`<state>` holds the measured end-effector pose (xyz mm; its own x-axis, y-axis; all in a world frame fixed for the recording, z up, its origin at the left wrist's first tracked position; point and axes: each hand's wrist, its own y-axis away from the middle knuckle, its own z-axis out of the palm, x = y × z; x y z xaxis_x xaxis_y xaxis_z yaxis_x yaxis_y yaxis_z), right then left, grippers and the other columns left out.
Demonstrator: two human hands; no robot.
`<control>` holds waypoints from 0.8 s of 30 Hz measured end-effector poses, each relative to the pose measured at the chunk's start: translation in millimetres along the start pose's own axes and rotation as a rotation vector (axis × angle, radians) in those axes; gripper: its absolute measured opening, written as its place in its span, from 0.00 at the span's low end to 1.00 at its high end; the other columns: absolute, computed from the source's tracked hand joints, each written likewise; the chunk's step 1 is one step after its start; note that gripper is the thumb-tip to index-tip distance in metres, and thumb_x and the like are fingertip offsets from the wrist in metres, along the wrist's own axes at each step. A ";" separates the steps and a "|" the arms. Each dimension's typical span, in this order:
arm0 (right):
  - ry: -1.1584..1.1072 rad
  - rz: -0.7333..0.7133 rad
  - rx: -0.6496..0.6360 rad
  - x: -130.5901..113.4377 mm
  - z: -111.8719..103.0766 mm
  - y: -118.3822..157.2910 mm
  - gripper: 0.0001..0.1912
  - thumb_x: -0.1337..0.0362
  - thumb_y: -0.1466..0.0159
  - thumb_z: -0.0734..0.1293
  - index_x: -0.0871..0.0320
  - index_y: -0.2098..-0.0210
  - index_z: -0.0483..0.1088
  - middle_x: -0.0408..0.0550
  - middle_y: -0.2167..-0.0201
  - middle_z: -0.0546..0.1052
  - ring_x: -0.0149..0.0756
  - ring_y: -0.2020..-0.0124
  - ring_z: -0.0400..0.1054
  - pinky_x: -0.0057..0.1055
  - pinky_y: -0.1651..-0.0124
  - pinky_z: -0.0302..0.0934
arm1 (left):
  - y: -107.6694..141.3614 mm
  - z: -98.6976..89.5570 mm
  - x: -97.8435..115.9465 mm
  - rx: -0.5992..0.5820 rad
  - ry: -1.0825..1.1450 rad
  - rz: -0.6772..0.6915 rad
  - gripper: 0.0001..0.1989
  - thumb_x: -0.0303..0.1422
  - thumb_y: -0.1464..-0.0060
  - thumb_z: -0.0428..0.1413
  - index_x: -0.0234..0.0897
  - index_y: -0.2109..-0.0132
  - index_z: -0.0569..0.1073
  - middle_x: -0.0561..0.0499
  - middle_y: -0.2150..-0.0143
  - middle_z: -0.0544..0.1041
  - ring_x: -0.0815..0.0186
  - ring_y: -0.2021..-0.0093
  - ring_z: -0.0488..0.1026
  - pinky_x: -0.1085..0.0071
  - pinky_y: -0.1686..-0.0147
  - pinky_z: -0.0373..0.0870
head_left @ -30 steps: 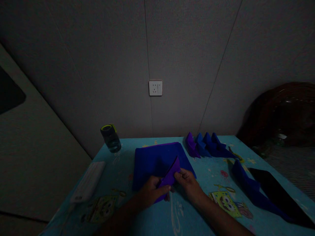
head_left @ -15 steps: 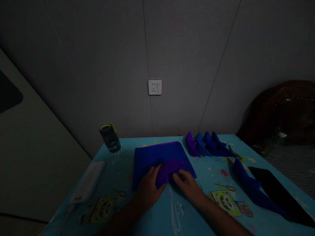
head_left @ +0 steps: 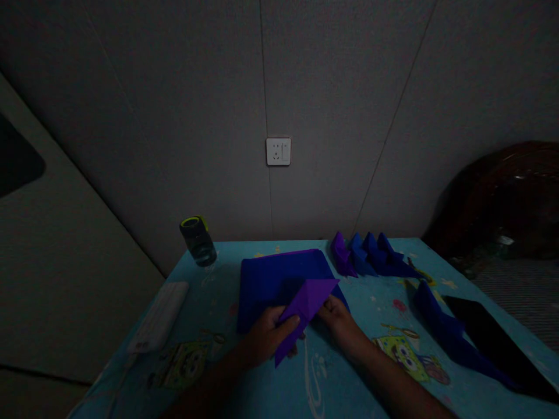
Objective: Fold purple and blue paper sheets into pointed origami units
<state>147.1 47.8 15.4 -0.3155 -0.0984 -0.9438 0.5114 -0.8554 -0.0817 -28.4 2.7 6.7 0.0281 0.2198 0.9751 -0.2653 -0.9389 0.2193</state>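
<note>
A folded purple paper boat (head_left: 308, 299) is held up above the table, its pointed ends stretching to the upper right and lower left. My left hand (head_left: 268, 334) pinches its left part, thumb on the near face. Closed at its right underside is my right hand (head_left: 338, 323), with the fingertips partly hidden by the paper. Beneath and behind lies a stack of blue paper sheets (head_left: 279, 276), a purple edge showing at the back. Several folded paper boats stand in a row at the back right, among them a purple boat (head_left: 342, 256) and a blue boat (head_left: 361, 256).
A large dark blue paper boat (head_left: 454, 337) lies at the right beside a black flat slab (head_left: 493, 337). Yellow-handled scissors (head_left: 425, 277) rest behind it. At left are a water bottle (head_left: 198, 241) and a white power strip (head_left: 159, 317) with a cable.
The purple paper has turned and opened from a bunched shape into a flatter, pointed one. My left thumb now lies across its face. The view has shifted slightly.
</note>
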 end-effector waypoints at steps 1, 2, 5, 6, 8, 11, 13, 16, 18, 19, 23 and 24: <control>-0.023 0.009 -0.026 -2.0 1.6 2.1 0.13 0.53 0.40 0.71 0.57 0.66 0.73 0.44 0.71 0.76 0.35 0.72 0.68 0.32 0.64 0.62 | -1.2 -0.4 -0.9 0.035 -0.001 0.018 0.23 0.49 0.46 0.55 0.31 0.57 0.72 0.46 0.68 0.78 0.69 0.79 0.72 0.73 0.80 0.67; -0.041 0.019 -0.051 -3.6 2.8 4.3 0.13 0.54 0.41 0.72 0.56 0.63 0.73 0.45 0.69 0.77 0.35 0.69 0.69 0.33 0.62 0.62 | -1.9 -0.8 -1.3 0.077 -0.019 0.043 0.22 0.48 0.45 0.55 0.31 0.58 0.73 0.47 0.69 0.78 0.70 0.80 0.71 0.74 0.80 0.66; -0.068 0.071 -0.063 -5.1 4.0 9.1 0.17 0.55 0.43 0.74 0.54 0.57 0.72 0.45 0.64 0.77 0.36 0.64 0.70 0.34 0.56 0.63 | -1.9 -0.9 0.1 0.197 -0.152 0.116 0.18 0.45 0.44 0.54 0.32 0.61 0.75 0.50 0.72 0.77 0.70 0.80 0.70 0.74 0.80 0.64; -0.065 0.086 -0.029 -4.2 3.7 9.5 0.18 0.53 0.43 0.73 0.55 0.58 0.72 0.45 0.65 0.77 0.36 0.64 0.70 0.34 0.56 0.63 | -1.5 -0.5 0.7 0.230 -0.220 0.135 0.17 0.44 0.44 0.54 0.33 0.63 0.75 0.50 0.74 0.77 0.69 0.79 0.70 0.74 0.79 0.65; -0.043 0.115 0.049 -1.2 2.7 8.1 0.18 0.48 0.41 0.71 0.57 0.64 0.72 0.45 0.69 0.77 0.36 0.67 0.70 0.34 0.59 0.63 | -0.7 1.2 1.5 0.274 -0.356 0.168 0.16 0.43 0.44 0.54 0.34 0.67 0.76 0.52 0.78 0.75 0.68 0.78 0.72 0.73 0.76 0.65; -0.047 0.110 0.056 3.0 1.3 3.2 0.21 0.45 0.40 0.68 0.59 0.71 0.72 0.46 0.75 0.76 0.37 0.70 0.70 0.33 0.62 0.63 | 0.5 5.5 1.7 0.254 -0.421 0.186 0.15 0.43 0.44 0.55 0.35 0.68 0.77 0.53 0.80 0.75 0.67 0.78 0.73 0.73 0.75 0.66; -0.078 0.079 0.026 4.0 1.3 1.0 0.22 0.45 0.39 0.67 0.59 0.71 0.72 0.47 0.75 0.77 0.38 0.71 0.71 0.34 0.63 0.63 | 1.4 9.0 1.8 0.233 -0.351 0.175 0.15 0.43 0.46 0.56 0.35 0.67 0.76 0.52 0.79 0.75 0.67 0.78 0.72 0.74 0.76 0.67; -0.090 0.055 0.015 3.2 2.0 0.6 0.23 0.44 0.39 0.67 0.59 0.71 0.73 0.46 0.76 0.77 0.38 0.72 0.71 0.34 0.64 0.63 | 2.6 13.0 2.7 0.150 -0.157 0.132 0.18 0.46 0.48 0.57 0.33 0.67 0.75 0.49 0.74 0.78 0.70 0.81 0.70 0.74 0.80 0.66; -0.071 0.060 0.026 2.2 1.8 1.0 0.23 0.43 0.40 0.67 0.60 0.72 0.73 0.47 0.76 0.77 0.38 0.72 0.71 0.35 0.64 0.63 | 2.9 13.6 3.2 0.067 -0.059 0.101 0.21 0.49 0.47 0.56 0.32 0.67 0.74 0.47 0.73 0.78 0.72 0.84 0.67 0.75 0.84 0.63; -0.057 0.059 0.050 1.7 1.1 1.1 0.24 0.43 0.41 0.68 0.60 0.72 0.73 0.47 0.76 0.77 0.38 0.71 0.71 0.35 0.64 0.62 | 2.9 13.1 3.3 0.042 -0.040 0.091 0.22 0.50 0.46 0.55 0.32 0.68 0.74 0.48 0.75 0.77 0.73 0.85 0.65 0.76 0.85 0.61; -0.040 0.021 0.234 0.0 -6.6 -0.1 0.25 0.40 0.43 0.68 0.59 0.70 0.75 0.46 0.77 0.76 0.39 0.70 0.70 0.34 0.63 0.62 | 1.7 8.9 1.7 0.060 -0.093 0.086 0.22 0.49 0.44 0.53 0.32 0.73 0.74 0.56 0.85 0.68 0.75 0.87 0.60 0.77 0.86 0.55; -0.036 0.009 0.263 -0.4 -9.4 -0.5 0.26 0.40 0.42 0.67 0.59 0.68 0.75 0.46 0.77 0.77 0.39 0.70 0.71 0.34 0.62 0.62 | 1.4 7.9 1.0 0.061 -0.101 0.081 0.22 0.48 0.45 0.53 0.32 0.72 0.74 0.56 0.85 0.68 0.75 0.88 0.61 0.77 0.86 0.55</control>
<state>154.5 53.1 12.8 -0.3427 -0.1207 -0.9317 0.2902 -0.9568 0.0172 -21.2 -0.5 8.2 0.1069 0.1178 0.9873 -0.2116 -0.9675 0.1383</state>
